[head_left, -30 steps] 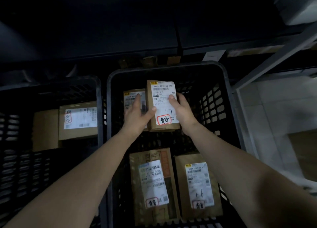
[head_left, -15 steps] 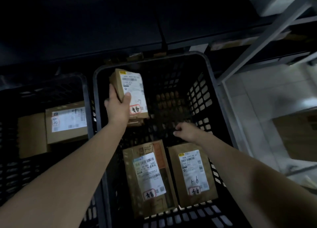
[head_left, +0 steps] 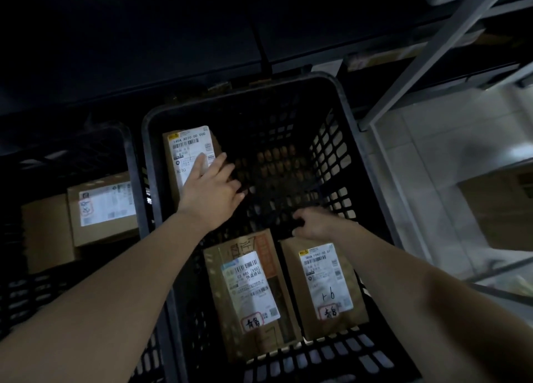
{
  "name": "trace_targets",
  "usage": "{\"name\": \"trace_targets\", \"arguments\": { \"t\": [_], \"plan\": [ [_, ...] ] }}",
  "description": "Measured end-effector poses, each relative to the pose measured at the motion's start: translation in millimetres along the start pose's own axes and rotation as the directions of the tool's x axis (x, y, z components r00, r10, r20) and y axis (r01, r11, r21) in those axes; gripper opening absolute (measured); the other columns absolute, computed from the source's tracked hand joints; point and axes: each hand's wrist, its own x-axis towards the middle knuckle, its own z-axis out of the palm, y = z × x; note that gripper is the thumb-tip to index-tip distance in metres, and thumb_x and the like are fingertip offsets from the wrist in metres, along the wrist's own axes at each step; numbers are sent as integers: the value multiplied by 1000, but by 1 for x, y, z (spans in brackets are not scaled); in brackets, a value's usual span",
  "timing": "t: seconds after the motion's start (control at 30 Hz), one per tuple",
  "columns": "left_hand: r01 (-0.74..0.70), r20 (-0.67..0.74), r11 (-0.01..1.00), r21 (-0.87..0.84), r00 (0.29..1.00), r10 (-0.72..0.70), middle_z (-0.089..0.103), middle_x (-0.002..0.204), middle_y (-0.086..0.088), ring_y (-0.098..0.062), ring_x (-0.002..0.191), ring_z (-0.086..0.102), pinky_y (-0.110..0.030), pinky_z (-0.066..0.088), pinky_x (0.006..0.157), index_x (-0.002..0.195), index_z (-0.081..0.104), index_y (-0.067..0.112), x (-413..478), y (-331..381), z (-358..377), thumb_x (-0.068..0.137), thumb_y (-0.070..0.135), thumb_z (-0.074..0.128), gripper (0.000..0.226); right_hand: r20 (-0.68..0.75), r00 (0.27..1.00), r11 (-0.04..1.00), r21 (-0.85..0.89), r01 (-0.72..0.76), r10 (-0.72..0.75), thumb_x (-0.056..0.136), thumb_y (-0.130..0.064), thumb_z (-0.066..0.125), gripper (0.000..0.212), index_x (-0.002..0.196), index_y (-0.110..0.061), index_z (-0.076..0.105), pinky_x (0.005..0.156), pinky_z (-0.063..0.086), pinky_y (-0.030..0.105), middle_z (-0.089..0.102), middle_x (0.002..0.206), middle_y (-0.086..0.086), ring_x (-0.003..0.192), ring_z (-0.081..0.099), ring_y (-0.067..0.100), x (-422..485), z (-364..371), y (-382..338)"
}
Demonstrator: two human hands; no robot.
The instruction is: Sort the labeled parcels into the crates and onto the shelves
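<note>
resting flat on the labelled parcel, the left hand keeps its fingers straight and spread, gripping nothing; that parcel sits under the fingertips in the far left corner of the black crate. the right hand is at the far edge of the near right parcel, fingers curled, but it is too dim to tell whether they hold it.

Both arms out; L hand flat-fingered, R hand loosely curled.

Brown parcels w/ white lbls up, in black crates
Mid crate: far-left box, near-left box beside near-right box (marked 1-6); left crate: one box.
</note>
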Motion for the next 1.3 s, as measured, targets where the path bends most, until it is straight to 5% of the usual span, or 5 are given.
{"name": "trace_targets", "arguments": {
  "t": [0.23,0.43,0.77,0.93,1.3],
  "plan": [
    [-377,-166,902,-210,923,347,60,115,-6,-26,110,54,-36,47,93,121,63,16,-1,43,17,91,17,52,32,292,951,985,-167,-51,99,80,-36,77,74,138,-8,42,95,47,33,48,138,7,121,49,23,3,-3,5],
    [24,371,868,-495,910,186,49,131,-8,-26,120,48,-39,45,96,133,48,19,4,79,63,98,36,40,39,416,906,991,-127,-32,83,78,-42,77,103,154,-21,13,112,33,36,19,160,2,143,25,24,22,5,8],
    [222,335,726,-651,942,12,61,117,-8,-24,106,56,-36,46,89,115,57,13,5,83,83,102,31,29,36,575,810,992,-18,-127,114,34,-92,68,133,142,-20,44,109,37,42,47,144,5,127,48,24,51,4,3],
    [212,336,711,-671,941,36,58,125,-10,-25,113,55,-37,45,94,122,56,13,4,78,86,102,32,28,38,604,783,981,-188,-43,150,85,-71,47,91,154,-23,12,116,15,38,12,160,0,146,12,20,36,-11,-12],
    [102,233,729,-677,969,80,41,142,-13,-28,128,42,-38,39,104,145,35,15,-10,72,57,99,11,35,46,422,892,921,-390,19,160,75,-43,77,108,154,-26,5,108,35,38,15,158,5,141,23,28,-1,-43,-40]
  ]
}}
